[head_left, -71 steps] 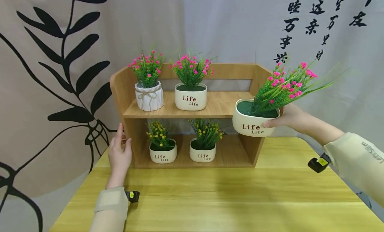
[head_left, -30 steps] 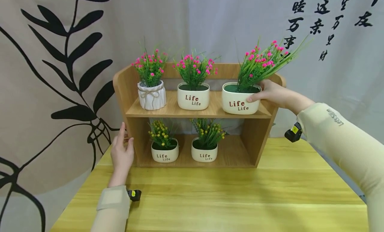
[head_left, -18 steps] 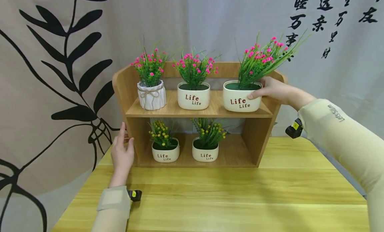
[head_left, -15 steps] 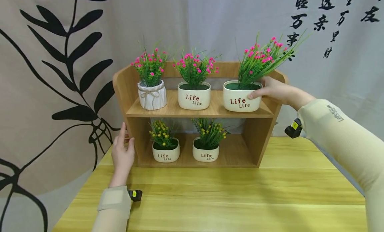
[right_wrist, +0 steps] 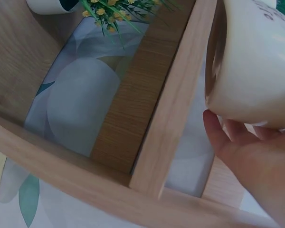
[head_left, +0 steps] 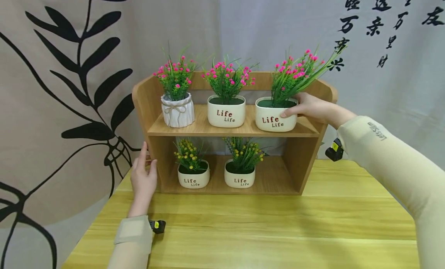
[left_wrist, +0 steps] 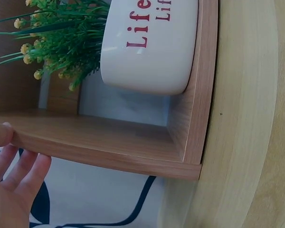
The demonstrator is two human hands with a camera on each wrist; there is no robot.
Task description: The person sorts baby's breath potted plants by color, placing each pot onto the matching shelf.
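My right hand (head_left: 309,108) grips the right side of a white oval flowerpot (head_left: 272,121) lettered "Life Life", with pink flowers leaning right. Its hollow underside (right_wrist: 217,61) shows in the right wrist view, close over the upper board of the wooden shelf (head_left: 222,134). A similar pink-flowered pot (head_left: 226,116) and a white bark-textured pot (head_left: 178,113) tied with twine stand to its left. At the shelf's left side panel, my left hand (head_left: 143,182) has its thumb at the front edge and its fingers along the outer face.
On the lower board stand two smaller white pots with yellow flowers, a left one (head_left: 193,180) and a right one (head_left: 240,179). The shelf rests on a yellow wooden table (head_left: 243,230), before a grey curtain (head_left: 271,33) with printed leaves and characters.
My right hand has brought the pink-flowered pot from beyond the shelf's right end leftward over the upper board, latterly a little further left. The left hand stays at the side panel.
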